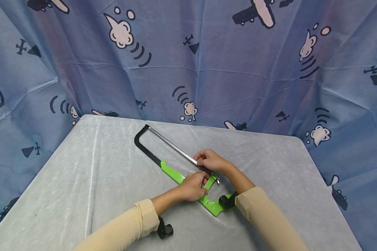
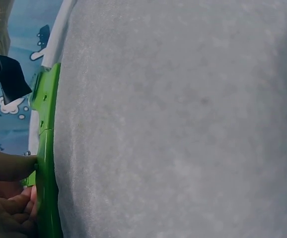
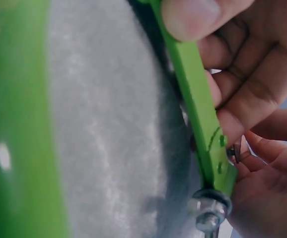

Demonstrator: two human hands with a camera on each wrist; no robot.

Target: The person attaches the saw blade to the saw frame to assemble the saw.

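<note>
A hacksaw (image 1: 172, 172) lies on the table, with a bright green rear frame and handle and a black front bow. Its silver blade (image 1: 172, 144) runs from the bow's tip toward the handle end. My left hand (image 1: 192, 186) grips the green post by the handle; its thumb lies against the post in the right wrist view. Farther along, my right hand (image 1: 212, 161) pinches the blade near its rear end, where the fingers hide part of it. A metal wing nut (image 3: 210, 213) sticks out behind the post.
Light grey cloth covers the table (image 1: 119, 195), with a crease running down its left side. A blue patterned curtain (image 1: 163, 83) hangs right behind the back edge and along both sides. Black camera mounts (image 1: 165, 230) sit at the wrists, the right one overlapping the saw handle in the head view.
</note>
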